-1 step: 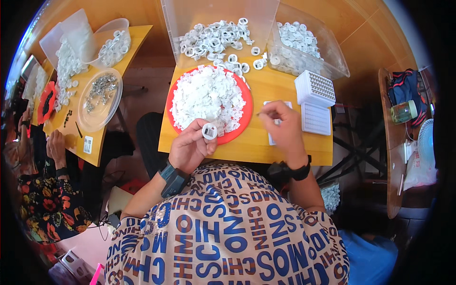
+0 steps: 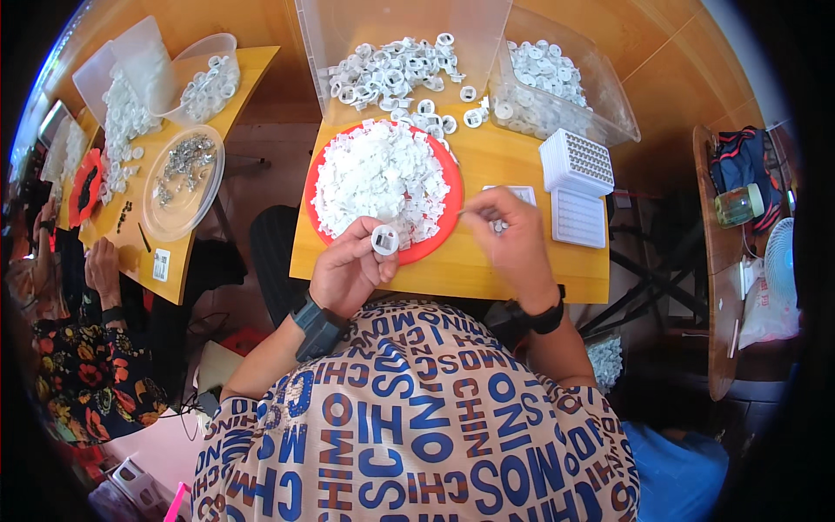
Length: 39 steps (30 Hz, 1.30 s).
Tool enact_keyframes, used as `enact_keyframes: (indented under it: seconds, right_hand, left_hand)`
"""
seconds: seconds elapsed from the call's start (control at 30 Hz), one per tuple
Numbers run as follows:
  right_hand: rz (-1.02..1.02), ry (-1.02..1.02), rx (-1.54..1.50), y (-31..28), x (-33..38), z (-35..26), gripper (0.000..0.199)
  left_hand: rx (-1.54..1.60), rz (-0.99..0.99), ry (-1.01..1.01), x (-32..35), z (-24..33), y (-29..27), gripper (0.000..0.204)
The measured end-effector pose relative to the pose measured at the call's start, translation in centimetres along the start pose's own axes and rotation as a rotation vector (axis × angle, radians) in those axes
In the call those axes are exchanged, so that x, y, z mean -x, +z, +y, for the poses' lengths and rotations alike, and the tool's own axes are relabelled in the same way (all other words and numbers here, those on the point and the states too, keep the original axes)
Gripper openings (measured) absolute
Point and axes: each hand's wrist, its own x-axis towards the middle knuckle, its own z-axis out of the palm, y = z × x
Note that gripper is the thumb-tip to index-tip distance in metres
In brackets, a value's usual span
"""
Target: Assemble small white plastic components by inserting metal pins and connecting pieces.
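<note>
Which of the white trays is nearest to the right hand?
The white tray partly hidden behind the right hand; the other white trays sit farther right.

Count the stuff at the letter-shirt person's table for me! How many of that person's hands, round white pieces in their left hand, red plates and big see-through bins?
Hands: 2 (left hand, right hand)
Round white piece in the left hand: 1
Red plate: 1
See-through bins: 2 (back bin, right bin)
Total: 6

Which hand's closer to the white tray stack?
Right. The right hand is just left of the white tray stack; the left hand is farther, by the red plate.
</note>
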Motion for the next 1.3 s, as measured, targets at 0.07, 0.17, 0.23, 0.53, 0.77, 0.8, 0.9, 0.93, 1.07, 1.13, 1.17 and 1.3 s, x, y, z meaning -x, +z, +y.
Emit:
enact_keyframes:
  seconds: [0.07,0.17,0.23,0.53,0.77,0.8,0.9,0.93,1.07,1.13,1.17,1.3]
  right_hand:
    - [-0.067,-0.114,-0.026,1.9,0.0,-1.7,0.012]
    - [-0.145,-0.269,0.0,3.9,-0.1,-3.2,0.013]
    - [-0.147,-0.309,0.024,4.8,-0.3,-3.3,0.013]
    - [-0.145,-0.42,0.288,5.8,0.0,-3.8,0.014]
    - [-0.261,-0.216,0.089,4.9,0.1,-3.2,0.015]
    - [-0.259,-0.215,0.088,4.7,0.1,-3.0,0.015]
    - [-0.427,0.201,-0.214,4.5,0.0,-1.7,0.013]
    - [-0.437,0.281,-0.437,4.7,0.0,-0.7,0.011]
    - [-0.423,0.323,-0.643,4.8,0.8,0.1,0.011]
    - [-0.342,0.3,-0.549,3.5,1.0,0.3,0.012]
    - [-0.269,0.277,-0.458,2.5,1.1,0.6,0.014]
    - [0.06,0.253,0.085,-3.0,1.4,2.4,0.015]
  left_hand:
    - [-0.014,0.021,0.012,-0.1,-0.1,0.3,0.02]
    - [-0.075,0.033,0.05,0.0,-0.1,0.3,0.021]
    - [-0.102,0.007,0.058,0.1,-0.1,0.0,0.02]
    - [-0.22,0.147,0.057,0.5,-0.2,1.2,0.016]
    - [-0.305,0.13,0.029,0.7,-0.2,1.5,0.015]
    - [-0.306,0.119,0.03,0.7,-0.3,1.4,0.016]
    - [-0.298,0.1,0.018,0.7,-0.3,1.2,0.017]
    - [-0.287,0.092,0.008,0.5,-0.3,1.1,0.017]
    - [-0.252,0.101,-0.007,0.6,-0.3,1.3,0.017]
    - [-0.255,0.106,0.01,0.7,-0.2,1.4,0.018]
    - [-0.258,0.118,0.032,0.7,-0.2,1.3,0.018]
    - [-0.201,0.143,0.074,0.6,0.0,0.6,0.016]
